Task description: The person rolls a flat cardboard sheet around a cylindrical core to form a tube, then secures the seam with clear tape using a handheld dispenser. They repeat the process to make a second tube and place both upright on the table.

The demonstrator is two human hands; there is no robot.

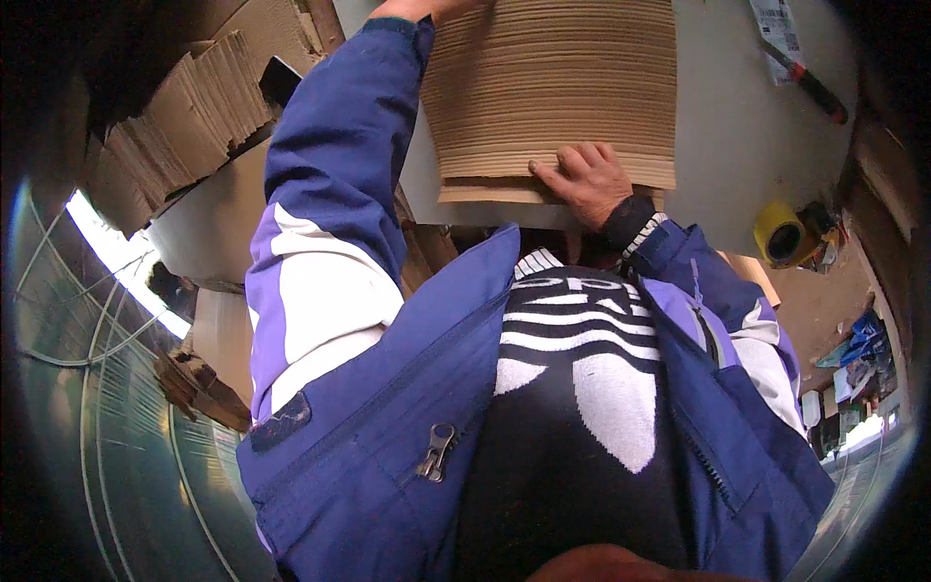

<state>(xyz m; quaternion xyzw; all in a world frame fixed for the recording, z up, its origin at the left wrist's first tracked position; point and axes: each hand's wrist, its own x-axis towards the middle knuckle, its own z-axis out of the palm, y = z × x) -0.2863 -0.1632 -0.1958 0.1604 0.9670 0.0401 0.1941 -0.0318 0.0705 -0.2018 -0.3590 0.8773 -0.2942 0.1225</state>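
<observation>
A thick pack of brown cardboard sheets point(558, 92) lies before me, its many edges showing as close parallel lines. At its near end my right hand point(589, 186) grips the closest sheets, with fingers curled over their edge and the thumb pointing left. My left hand point(419, 9) reaches to the pack's far left side. Its fingers are cut off by the upper rim of the picture, so what they touch is hidden.
The pack rests on a pale table point(722, 126). On its right are a knife with a red and black handle point(819, 92), a white printed label point(776, 34) and a yellow tape roll point(779, 235). More stacked cardboard point(199, 112) stands at the left, with a dark phone-like object point(279, 81).
</observation>
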